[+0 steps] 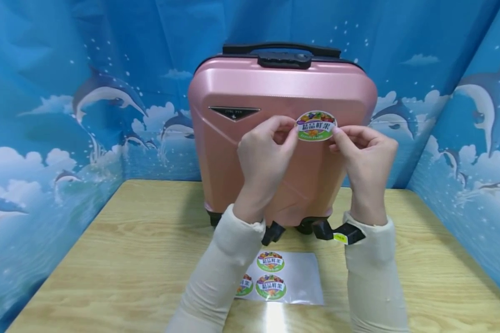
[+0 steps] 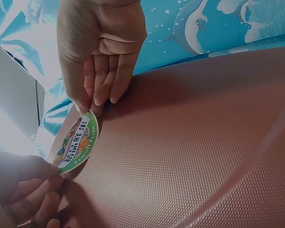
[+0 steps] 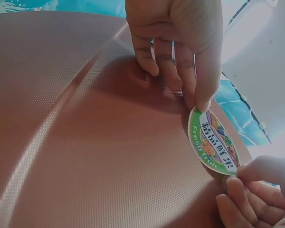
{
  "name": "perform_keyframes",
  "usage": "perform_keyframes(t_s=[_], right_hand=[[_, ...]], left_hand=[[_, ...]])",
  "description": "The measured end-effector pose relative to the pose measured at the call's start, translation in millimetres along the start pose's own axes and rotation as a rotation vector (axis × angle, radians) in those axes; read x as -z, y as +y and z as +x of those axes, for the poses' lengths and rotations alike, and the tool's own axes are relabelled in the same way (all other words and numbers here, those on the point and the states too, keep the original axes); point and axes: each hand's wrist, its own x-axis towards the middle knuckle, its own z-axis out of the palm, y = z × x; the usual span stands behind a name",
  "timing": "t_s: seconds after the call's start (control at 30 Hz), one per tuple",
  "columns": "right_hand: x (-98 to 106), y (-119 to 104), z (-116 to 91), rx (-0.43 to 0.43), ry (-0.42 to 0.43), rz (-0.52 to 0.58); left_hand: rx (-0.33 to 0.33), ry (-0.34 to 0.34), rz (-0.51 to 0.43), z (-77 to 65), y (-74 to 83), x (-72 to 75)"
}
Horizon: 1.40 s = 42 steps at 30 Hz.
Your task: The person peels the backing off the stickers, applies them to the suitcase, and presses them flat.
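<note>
An oval fruit sticker [image 1: 315, 126] with white, green and purple print is stretched between both hands, over the upper right front of an upright pink suitcase [image 1: 221, 162]. My left hand [image 1: 264, 155] pinches its left end between thumb and finger, and my right hand [image 1: 368, 155] pinches the right end the same way. Seen from the left wrist, the sticker [image 2: 78, 145] stands slightly tilted off the ribbed shell [image 2: 171, 137]. The right wrist view shows the sticker [image 3: 213, 142] close to the shell; whether any edge touches cannot be told.
A white sticker sheet [image 1: 304, 280] lies on the wooden table [image 1: 150, 249] before the suitcase, partly covered by the left sleeve [image 1: 216, 268]. Three similar stickers show on it. A black triangular badge [image 1: 234, 113] sits on the suitcase's upper left. Blue dolphin-print curtains [image 1: 158, 69] enclose the table.
</note>
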Motion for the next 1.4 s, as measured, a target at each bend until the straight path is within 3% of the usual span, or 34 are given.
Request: perform_keyframes(t_s=[0.43,0.83,1.4], right_hand=[[2.6,-3.3,0.8,-0.014,-0.012,-0.012],[1.6,-4.8,-0.7,-0.04,-0.015,-0.001],[1.2,-4.4,-1.9,-0.04,-0.002,-0.047]], left_hand=[[0.031,0.005,0.025,-0.1,4.0,0.3],[0.047,-0.005,0.127,1.4,5.2,2.6],[0.14,-0.093,-0.111,1.7,0.7,1.7]])
